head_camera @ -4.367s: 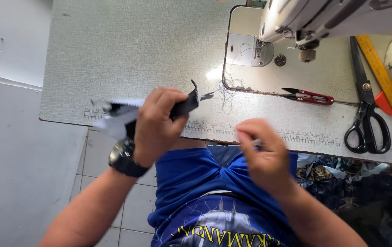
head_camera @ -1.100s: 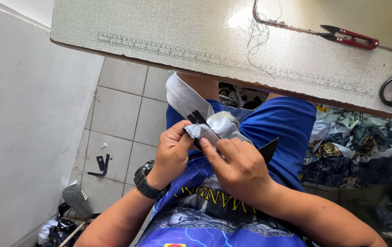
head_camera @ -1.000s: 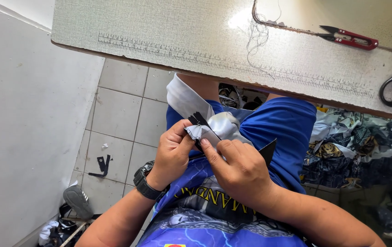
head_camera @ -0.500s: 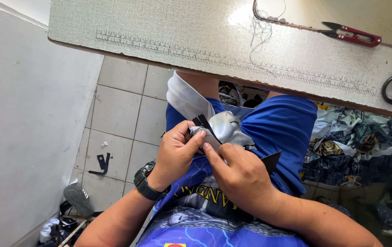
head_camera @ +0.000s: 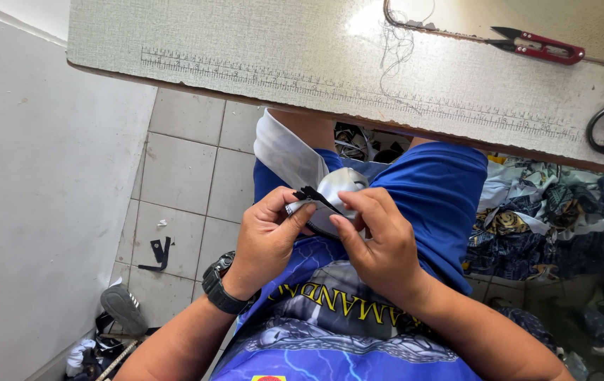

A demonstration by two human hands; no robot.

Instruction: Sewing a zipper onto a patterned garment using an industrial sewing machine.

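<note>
A pale worktop is being seen above the lap, red thread snips lying on it. Below its edge, a grey cloth piece with a black strip is being pinched by the left hand and right hand, both grips clamped on it

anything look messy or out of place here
Yes. Loose threads trail across the table, black fabric scraps lie on the floor tiles, and cut cloth is heaped under the table. Both hands grip the grey fabric piece normally.
</note>
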